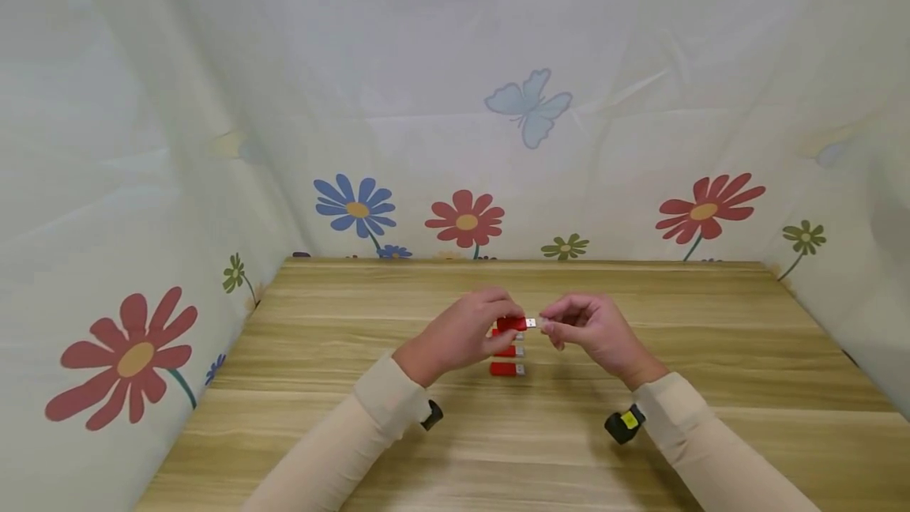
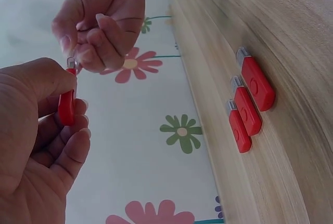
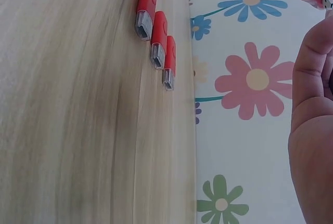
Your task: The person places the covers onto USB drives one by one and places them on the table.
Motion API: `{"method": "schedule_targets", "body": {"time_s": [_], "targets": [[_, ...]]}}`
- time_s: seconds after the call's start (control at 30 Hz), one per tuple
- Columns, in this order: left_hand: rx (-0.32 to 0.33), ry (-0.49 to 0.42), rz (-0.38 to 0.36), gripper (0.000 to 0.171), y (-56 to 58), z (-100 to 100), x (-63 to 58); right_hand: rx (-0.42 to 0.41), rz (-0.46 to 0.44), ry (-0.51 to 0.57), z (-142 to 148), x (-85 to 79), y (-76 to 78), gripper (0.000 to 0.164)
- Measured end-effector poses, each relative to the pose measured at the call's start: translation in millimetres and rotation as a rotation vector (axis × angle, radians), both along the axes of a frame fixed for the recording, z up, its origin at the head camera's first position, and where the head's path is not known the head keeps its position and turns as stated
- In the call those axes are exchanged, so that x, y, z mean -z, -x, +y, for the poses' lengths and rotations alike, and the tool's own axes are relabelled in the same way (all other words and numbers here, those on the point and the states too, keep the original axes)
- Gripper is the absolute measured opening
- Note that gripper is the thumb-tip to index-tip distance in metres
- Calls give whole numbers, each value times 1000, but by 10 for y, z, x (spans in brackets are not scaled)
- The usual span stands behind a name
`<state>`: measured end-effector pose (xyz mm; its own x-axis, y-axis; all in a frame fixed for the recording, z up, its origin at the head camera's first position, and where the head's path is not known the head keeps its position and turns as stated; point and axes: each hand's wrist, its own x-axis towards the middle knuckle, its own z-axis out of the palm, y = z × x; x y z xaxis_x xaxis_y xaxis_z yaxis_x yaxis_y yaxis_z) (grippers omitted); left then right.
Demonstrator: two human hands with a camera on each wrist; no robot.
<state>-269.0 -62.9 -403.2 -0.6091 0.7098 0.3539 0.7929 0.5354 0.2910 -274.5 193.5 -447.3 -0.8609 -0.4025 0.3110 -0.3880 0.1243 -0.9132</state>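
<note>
My left hand (image 1: 458, 336) grips a red USB flash drive (image 1: 511, 324) above the table, its metal plug pointing right. Thumb and fingers wrap the red body, as the left wrist view also shows. Facing it, my right hand (image 1: 600, 338) pinches a small clear cap (image 1: 543, 323) at the plug's end. Bare metal shows between the red body and the cap; whether cap and plug still touch, I cannot tell. Below the hands lie three more red flash drives (image 2: 258, 83) in a row, each with a clear cap over its plug. The farthest is partly hidden behind my left hand in the head view.
The wood-grain table (image 1: 320, 417) reaches back to a pale curtain (image 1: 426, 101) printed with flowers and a butterfly. The curtain also hangs along both sides. A black wrist camera (image 1: 624, 423) sits under the right cuff, and another black device (image 1: 431, 415) under the left.
</note>
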Motion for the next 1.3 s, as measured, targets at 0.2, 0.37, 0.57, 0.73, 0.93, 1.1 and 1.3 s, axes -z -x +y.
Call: {"method": "schedule_targets", "body": {"time_s": [0.2,0.37,0.57,0.73,0.93,1.1,1.3], "targets": [[-15,13,3,26,-33,9,-32,-9,4,-4,-2,-24,-19,18],[-14,8,6,26,-40,9,-25,-16,7,-5,-3,-35,-29,18],[-15,7,13,25,-40,10,-12,-17,4,-17,-3,-47,-31,19],[-20,13,20,24,-42,14,-18,-17,-3,-26,-5,-65,-36,21],[-3,9,27,25,-41,20,-19,-26,27,-43,-18,-65,-28,20],[2,12,22,26,-48,24,-29,-31,47,-55,-30,-65,-28,19],[-19,30,3,28,-67,23,-57,-29,53,-45,-39,-70,-39,20]]}}
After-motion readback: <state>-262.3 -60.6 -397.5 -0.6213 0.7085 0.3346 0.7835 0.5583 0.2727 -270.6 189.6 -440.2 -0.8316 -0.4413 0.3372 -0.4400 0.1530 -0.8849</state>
